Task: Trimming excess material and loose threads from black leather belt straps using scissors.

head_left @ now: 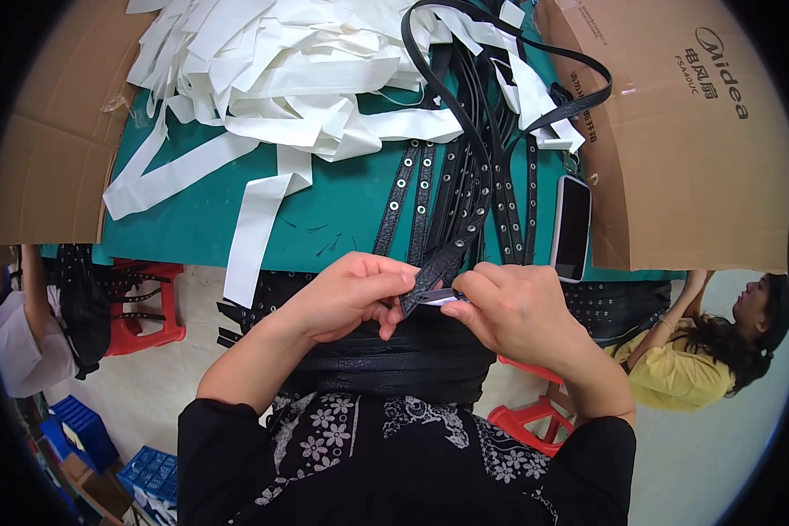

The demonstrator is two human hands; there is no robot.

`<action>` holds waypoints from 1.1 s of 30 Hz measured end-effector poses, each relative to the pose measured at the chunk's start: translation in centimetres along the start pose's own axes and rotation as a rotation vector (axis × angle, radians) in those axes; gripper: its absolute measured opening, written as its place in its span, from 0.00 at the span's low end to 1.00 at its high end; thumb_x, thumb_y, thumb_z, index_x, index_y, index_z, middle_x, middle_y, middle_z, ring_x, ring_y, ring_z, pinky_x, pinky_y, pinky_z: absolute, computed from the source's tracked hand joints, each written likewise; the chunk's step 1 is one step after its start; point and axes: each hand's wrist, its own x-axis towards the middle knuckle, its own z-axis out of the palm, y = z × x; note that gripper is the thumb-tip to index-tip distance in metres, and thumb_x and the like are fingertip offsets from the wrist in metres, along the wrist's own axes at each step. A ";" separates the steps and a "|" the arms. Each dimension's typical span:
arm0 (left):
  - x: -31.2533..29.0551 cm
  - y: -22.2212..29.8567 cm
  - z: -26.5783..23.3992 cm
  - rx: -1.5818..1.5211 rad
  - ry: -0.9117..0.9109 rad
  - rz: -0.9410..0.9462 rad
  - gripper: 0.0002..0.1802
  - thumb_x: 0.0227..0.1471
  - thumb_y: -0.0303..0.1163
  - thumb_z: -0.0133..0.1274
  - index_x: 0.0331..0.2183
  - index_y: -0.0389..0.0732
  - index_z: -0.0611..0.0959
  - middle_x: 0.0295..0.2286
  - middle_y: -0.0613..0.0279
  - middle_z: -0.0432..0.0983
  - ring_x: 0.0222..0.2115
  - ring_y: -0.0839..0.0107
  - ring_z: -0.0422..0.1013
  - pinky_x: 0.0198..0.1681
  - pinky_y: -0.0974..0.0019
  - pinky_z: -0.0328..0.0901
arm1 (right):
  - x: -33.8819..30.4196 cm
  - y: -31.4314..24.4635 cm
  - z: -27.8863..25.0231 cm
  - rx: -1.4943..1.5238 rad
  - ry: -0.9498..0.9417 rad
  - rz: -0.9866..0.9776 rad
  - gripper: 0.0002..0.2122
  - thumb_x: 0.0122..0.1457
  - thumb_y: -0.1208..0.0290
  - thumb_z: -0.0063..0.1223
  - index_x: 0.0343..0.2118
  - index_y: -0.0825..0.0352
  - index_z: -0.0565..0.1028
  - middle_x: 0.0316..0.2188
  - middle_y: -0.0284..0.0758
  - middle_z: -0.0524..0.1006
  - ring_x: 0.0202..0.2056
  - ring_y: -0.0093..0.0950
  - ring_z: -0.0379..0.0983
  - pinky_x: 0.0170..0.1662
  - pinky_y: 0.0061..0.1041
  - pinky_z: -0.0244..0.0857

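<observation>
A black belt strap (440, 266) with metal eyelets runs from between my hands up onto the green table, where it loops at the top. My left hand (346, 294) pinches its end between thumb and fingers. Close by on the right, my right hand (513, 307) is closed on a thin dark piece that meets the strap end. A small white bit shows beside that piece; its kind is unclear. More black eyelet straps (425, 188) lie in a bundle just beyond my hands.
White strips (272, 79) are heaped on the green table (184, 232), one hanging over its near edge. A phone (572, 228) lies at the right beside a cardboard box (675, 175). Black straps cover my lap. A person in yellow (684, 373) sits at right, another person (31, 337) at left.
</observation>
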 end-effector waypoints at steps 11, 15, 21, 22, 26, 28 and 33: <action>0.1 0.6 0.3 -0.142 -0.026 -0.062 0.15 0.53 0.29 0.42 0.38 0.27 0.74 0.16 0.60 0.70 0.14 0.75 0.66 0.16 0.74 0.62 | 0.1 0.2 0.5 -0.053 0.071 -0.013 0.11 0.48 0.59 0.54 0.21 0.61 0.69 0.15 0.28 0.64 0.15 0.24 0.66 0.15 0.22 0.56; 0.2 0.6 0.3 -0.175 -0.018 -0.062 0.15 0.53 0.29 0.42 0.36 0.25 0.74 0.15 0.60 0.69 0.14 0.74 0.64 0.15 0.74 0.60 | -0.1 0.4 0.8 -0.069 0.089 -0.012 0.11 0.47 0.59 0.54 0.21 0.61 0.69 0.15 0.28 0.64 0.15 0.23 0.65 0.16 0.22 0.56; 0.3 0.4 -0.2 -0.174 -0.122 -0.052 0.13 0.54 0.31 0.42 0.33 0.31 0.75 0.20 0.63 0.71 0.18 0.79 0.67 0.17 0.76 0.62 | -0.2 0.4 0.7 -0.061 0.078 0.004 0.10 0.46 0.61 0.54 0.22 0.62 0.70 0.14 0.29 0.63 0.16 0.25 0.65 0.17 0.24 0.54; 0.3 0.4 -0.2 -0.171 -0.123 -0.050 0.13 0.54 0.31 0.42 0.33 0.31 0.75 0.20 0.63 0.71 0.18 0.79 0.67 0.17 0.76 0.62 | -0.2 0.4 0.7 -0.062 0.084 -0.001 0.10 0.46 0.61 0.54 0.22 0.62 0.70 0.14 0.29 0.62 0.16 0.25 0.65 0.17 0.24 0.54; 0.3 0.5 0.0 -0.171 -0.073 -0.074 0.14 0.54 0.30 0.42 0.36 0.29 0.74 0.18 0.61 0.70 0.15 0.76 0.65 0.16 0.75 0.61 | -0.1 0.3 0.5 -0.088 0.078 -0.010 0.10 0.46 0.61 0.55 0.22 0.62 0.70 0.14 0.28 0.62 0.16 0.25 0.65 0.17 0.25 0.54; 0.2 0.5 0.1 -0.172 -0.039 -0.083 0.16 0.53 0.30 0.42 0.39 0.27 0.73 0.15 0.60 0.69 0.13 0.74 0.64 0.15 0.74 0.60 | -0.1 0.6 0.8 -0.068 0.100 -0.025 0.11 0.46 0.61 0.55 0.22 0.62 0.69 0.15 0.29 0.63 0.16 0.25 0.64 0.17 0.24 0.55; 0.1 0.1 -0.3 -0.206 -0.104 -0.057 0.14 0.54 0.32 0.42 0.36 0.30 0.73 0.18 0.60 0.69 0.16 0.74 0.64 0.16 0.74 0.60 | -0.4 2.8 2.4 0.419 0.388 0.102 0.10 0.56 0.65 0.46 0.27 0.67 0.64 0.24 0.38 0.70 0.16 0.20 0.63 0.21 0.16 0.57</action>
